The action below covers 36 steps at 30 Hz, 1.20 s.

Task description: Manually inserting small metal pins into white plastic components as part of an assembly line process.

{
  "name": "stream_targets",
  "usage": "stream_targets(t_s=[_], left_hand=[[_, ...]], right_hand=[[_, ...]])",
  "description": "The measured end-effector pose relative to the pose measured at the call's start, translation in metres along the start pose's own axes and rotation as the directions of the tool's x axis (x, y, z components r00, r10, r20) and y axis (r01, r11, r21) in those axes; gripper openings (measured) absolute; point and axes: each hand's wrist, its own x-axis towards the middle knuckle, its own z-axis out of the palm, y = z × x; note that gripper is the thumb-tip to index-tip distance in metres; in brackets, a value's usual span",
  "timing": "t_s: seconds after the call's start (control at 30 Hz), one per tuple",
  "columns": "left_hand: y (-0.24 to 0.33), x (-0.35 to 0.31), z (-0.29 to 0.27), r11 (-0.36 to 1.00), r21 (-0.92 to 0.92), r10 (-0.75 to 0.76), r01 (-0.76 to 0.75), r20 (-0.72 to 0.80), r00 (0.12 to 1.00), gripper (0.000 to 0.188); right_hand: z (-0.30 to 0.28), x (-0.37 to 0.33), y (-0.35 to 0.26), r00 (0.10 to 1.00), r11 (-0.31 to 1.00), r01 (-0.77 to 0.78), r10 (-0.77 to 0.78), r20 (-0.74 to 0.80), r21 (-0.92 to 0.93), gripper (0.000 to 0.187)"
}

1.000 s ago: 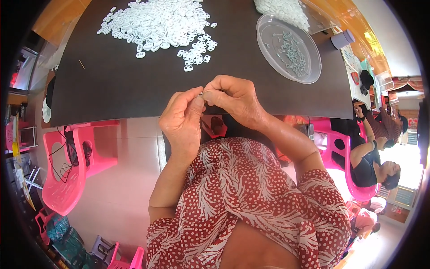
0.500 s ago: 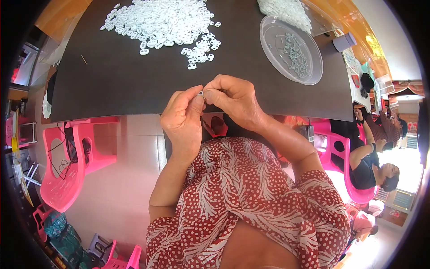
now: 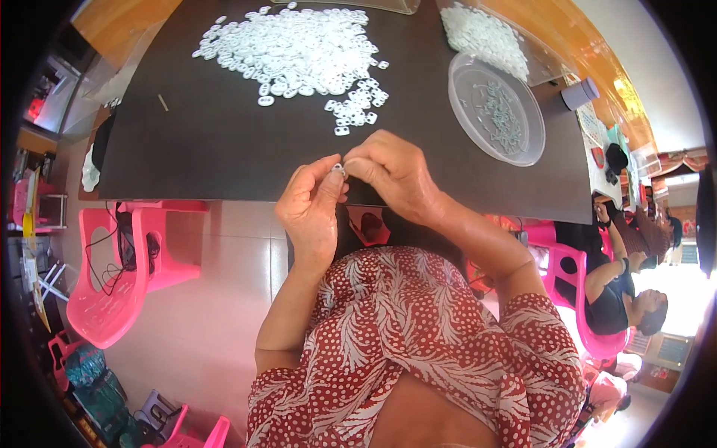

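Just past the table's near edge, my left hand (image 3: 314, 201) pinches a small white plastic piece with a hole (image 3: 338, 169) between thumb and forefinger. My right hand (image 3: 394, 172) is closed in a pinch right beside that piece, its fingertips close to it. Whatever the right fingers hold, if anything, is too small or hidden to make out. Beyond my hands lies a big heap of oval white plastic pieces (image 3: 299, 56). A smaller cluster of squarish white pieces (image 3: 358, 104) sits at its near right side.
At the right of the dark table (image 3: 224, 149) a round clear plastic dish (image 3: 467, 123) holds small grey metal pins or screws. Behind it is a tray of white pieces (image 3: 485, 37), with a grey-lavender cup (image 3: 579, 94) nearby. Pink chairs (image 3: 108, 299) stand left and right; another person sits at right.
The whole view has shifted, so the table and its heaps appear lower and farther right. My hands stay together, and the white piece in my left fingers shows more plainly.
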Motion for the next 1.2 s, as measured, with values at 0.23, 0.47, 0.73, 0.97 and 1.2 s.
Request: stream_targets(t_s=[0.23, 0.47, 0.73, 0.97, 1.2], left_hand=[[0.008, 0.009, -0.018, 0.992, -0.123, 0.007, -0.014, -0.059, 0.998, 0.018], [0.009, 0.011, -0.03, 0.988, -0.148, 0.034, -0.054, -0.139, 0.99, 0.016], [0.009, 0.017, -0.038, 0.988, -0.15, 0.021, -0.046, -0.167, 0.986, 0.016], [0.011, 0.016, -0.038, 0.986, -0.155, 0.034, -0.061, -0.172, 0.985, 0.016], [0.013, 0.017, -0.033, 0.99, -0.136, 0.019, -0.044, -0.183, 0.983, 0.016]], right_hand=[[0.035, 0.076, 0.037, 0.967, 0.919, 0.23, -0.253, -0.03, -0.319, 0.012], [0.082, 0.117, 0.055, 0.926, 0.742, 0.364, -0.351, 0.136, -0.563, 0.006], [0.08, 0.108, 0.047, 0.889, 0.713, 0.443, -0.427, 0.165, -0.544, 0.005], [0.076, 0.108, 0.047, 0.848, 0.659, 0.519, -0.477, 0.231, -0.544, 0.013], [0.044, 0.082, 0.04, 0.978, 0.98, -0.121, 0.091, 0.19, 0.156, 0.015]])
